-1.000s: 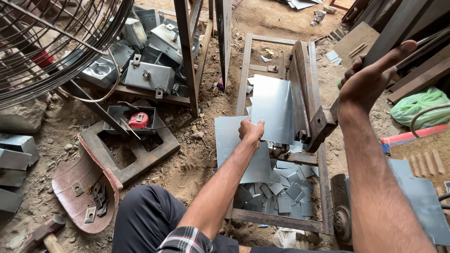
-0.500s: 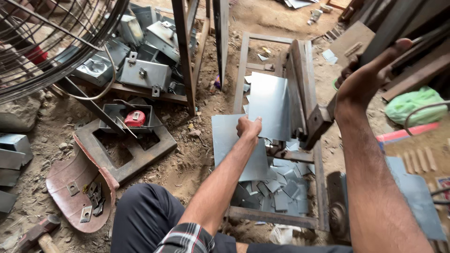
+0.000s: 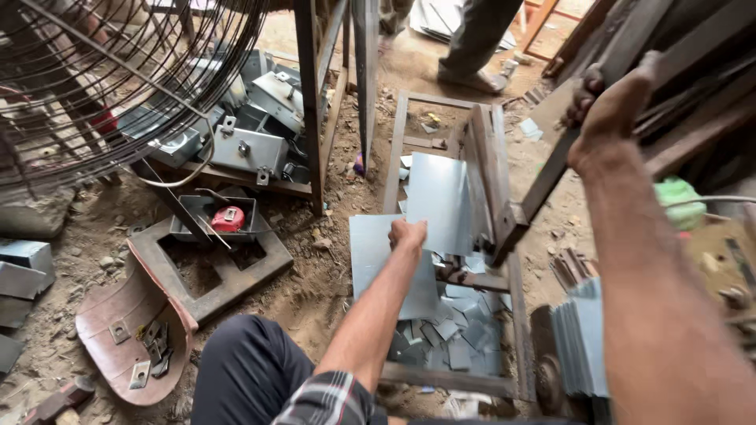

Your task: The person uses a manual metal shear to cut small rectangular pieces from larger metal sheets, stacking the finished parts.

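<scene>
Galvanised sheet metal [image 3: 394, 264], flat and grey, lies across the bed of a floor-standing lever shear [image 3: 492, 224] at the centre of the view, its near part hanging off the frame over the dirt. The left hand [image 3: 408, 234] rests on the sheet's far edge with fingers curled down against the metal, pinning it by the blade; whether the thumb is under the sheet cannot be told. A second sheet [image 3: 441, 201] sits at 12 o'clock from that hand, leaning along the blade. At 2 o'clock the right hand [image 3: 610, 102] is wrapped tight around the raised wooden lever handle [image 3: 551, 169], fingers closed over its top.

To cut well, my judgement is that the sheet should be kept pressed flat and square to the blade, with the left fingertips well back from the cutting line before the lever descends.

Offcuts [image 3: 453, 334] litter the ground at 6 o'clock of the shear, and a stack of cut pieces [image 3: 579, 346] stands at 4 o'clock. At 9 o'clock sits a red tape measure [image 3: 228, 219] in a metal tray, with grey metal boxes [image 3: 244, 145] beyond at 10 o'clock. Another person's legs [image 3: 476, 43] stand at 12 o'clock.
</scene>
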